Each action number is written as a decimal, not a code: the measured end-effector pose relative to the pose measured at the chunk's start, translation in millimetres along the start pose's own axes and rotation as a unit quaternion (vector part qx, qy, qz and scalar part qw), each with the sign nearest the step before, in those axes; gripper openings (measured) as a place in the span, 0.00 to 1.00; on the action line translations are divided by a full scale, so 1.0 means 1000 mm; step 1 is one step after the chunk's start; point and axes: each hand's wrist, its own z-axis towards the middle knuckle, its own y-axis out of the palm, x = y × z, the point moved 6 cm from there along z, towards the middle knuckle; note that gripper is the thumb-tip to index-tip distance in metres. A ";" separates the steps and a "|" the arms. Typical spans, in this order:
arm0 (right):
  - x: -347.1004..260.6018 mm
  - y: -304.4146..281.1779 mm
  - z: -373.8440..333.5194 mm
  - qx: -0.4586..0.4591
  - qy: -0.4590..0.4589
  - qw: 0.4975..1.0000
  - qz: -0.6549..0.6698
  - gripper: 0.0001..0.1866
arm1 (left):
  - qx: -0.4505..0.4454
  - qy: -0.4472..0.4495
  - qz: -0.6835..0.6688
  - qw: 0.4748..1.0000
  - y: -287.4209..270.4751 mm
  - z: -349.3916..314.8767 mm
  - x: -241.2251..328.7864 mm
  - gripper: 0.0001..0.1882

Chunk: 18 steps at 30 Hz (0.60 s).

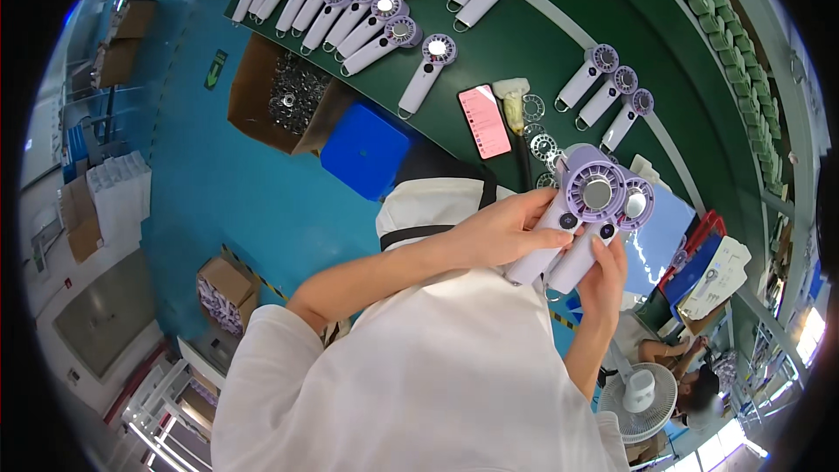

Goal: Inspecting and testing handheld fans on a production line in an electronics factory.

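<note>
Two pale lilac handheld fans are held side by side in front of my chest, heads up and handles tilted down to the left. My left hand (516, 232) is closed around the handle of the nearer fan (597, 194), its thumb lying across the front near the dark round button. Around the handle of the other fan (638, 203), my right hand (605, 275) is closed, with its fingers partly hidden. The nearer fan's head overlaps part of the other head. Both fans have a round mirror-like centre, and a small metal ring hangs under the right one.
Rows of similar fans (363, 13) lie on the green bench (533, 44), with several more toward the right. A phone (485, 121) and loose round grilles (542, 147) lie nearby. A carton of metal parts (297, 96), a blue bin (365, 150), a standing fan (641, 392) and another person (699, 389) are around me.
</note>
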 end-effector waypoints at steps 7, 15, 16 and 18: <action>-0.002 -0.005 -0.005 0.005 -0.001 1.000 0.005 0.21 | -0.008 -0.019 0.013 1.000 0.001 0.007 -0.001 0.25; -0.010 -0.002 0.004 -0.035 0.009 0.999 0.021 0.20 | 0.018 -0.015 -0.005 1.000 0.000 0.013 0.010 0.23; -0.012 0.001 0.005 -0.026 0.014 1.000 -0.009 0.20 | 0.020 -0.016 -0.013 1.000 0.002 0.011 0.016 0.22; -0.015 0.006 0.010 -0.042 0.020 0.999 -0.007 0.21 | 0.035 -0.027 0.001 0.999 -0.003 0.014 0.014 0.21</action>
